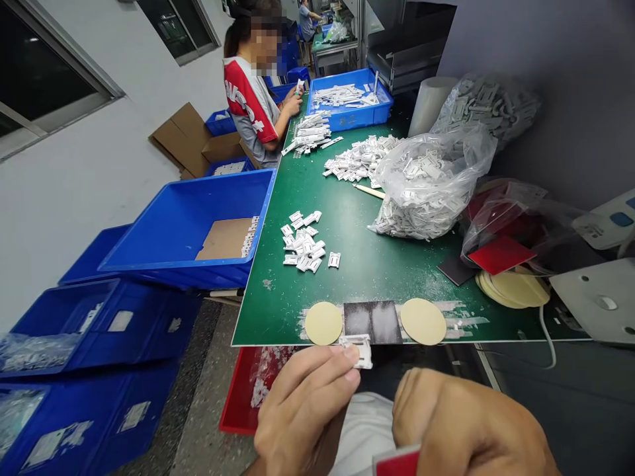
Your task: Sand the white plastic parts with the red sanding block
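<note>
My left hand [310, 396] pinches a small white plastic part [363, 352] between thumb and fingertips, just off the front edge of the green table. The part is flat, with a slot in it. My right hand [461, 423] is curled closed to the right, its fingertips hidden from view. Below it shows a red patch with a pale border [397, 463]; I cannot tell whether the hand holds it. At the table edge lie a dark abrasive sheet [372, 322] with white dust, a round cream pad [323, 322] and another cream pad [423, 321].
Loose white parts [302, 244] lie on the green table [278, 297]. Behind are a larger heap [357, 158], a filled clear bag [431, 185] and a blue tray [347, 119]. A co-worker [253, 99] sits at the far left. Blue bins [188, 198] stand left; a red bin [241, 396] sits below.
</note>
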Demonstrator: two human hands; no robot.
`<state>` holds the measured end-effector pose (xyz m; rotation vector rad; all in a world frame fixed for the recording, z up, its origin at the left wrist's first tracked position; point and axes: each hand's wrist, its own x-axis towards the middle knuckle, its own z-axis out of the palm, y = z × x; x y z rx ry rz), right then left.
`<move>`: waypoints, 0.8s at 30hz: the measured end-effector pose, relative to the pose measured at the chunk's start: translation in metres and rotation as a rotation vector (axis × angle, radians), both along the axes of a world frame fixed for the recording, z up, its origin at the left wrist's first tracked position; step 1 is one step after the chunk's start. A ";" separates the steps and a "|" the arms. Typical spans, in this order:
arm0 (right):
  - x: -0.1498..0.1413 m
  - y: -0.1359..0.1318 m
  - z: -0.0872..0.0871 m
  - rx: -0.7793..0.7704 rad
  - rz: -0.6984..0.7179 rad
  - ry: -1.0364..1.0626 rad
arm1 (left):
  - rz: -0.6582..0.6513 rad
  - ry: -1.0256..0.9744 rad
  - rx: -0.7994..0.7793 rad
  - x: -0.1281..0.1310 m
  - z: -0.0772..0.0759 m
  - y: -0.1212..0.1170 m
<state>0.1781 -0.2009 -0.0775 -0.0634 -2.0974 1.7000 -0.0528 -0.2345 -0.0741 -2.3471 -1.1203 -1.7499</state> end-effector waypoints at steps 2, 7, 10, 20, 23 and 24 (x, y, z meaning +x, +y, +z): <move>0.005 -0.008 -0.011 -0.091 -0.064 0.035 | 0.023 -0.013 0.004 0.003 0.000 0.003; -0.003 -0.025 -0.019 -0.443 -0.235 0.252 | 0.040 -0.021 0.030 0.007 -0.002 0.003; -0.017 -0.020 -0.005 -0.513 -0.278 0.396 | -0.001 -0.025 0.019 0.007 -0.002 0.001; -0.027 -0.013 0.011 -0.354 -1.182 0.126 | -0.722 -1.047 -1.124 0.010 -0.010 0.010; -0.023 -0.010 0.006 -0.333 -1.399 0.102 | -0.989 -1.288 -1.435 0.017 -0.008 0.010; -0.020 -0.010 0.005 -0.332 -1.352 0.125 | -1.007 -1.337 -1.479 0.020 -0.008 0.010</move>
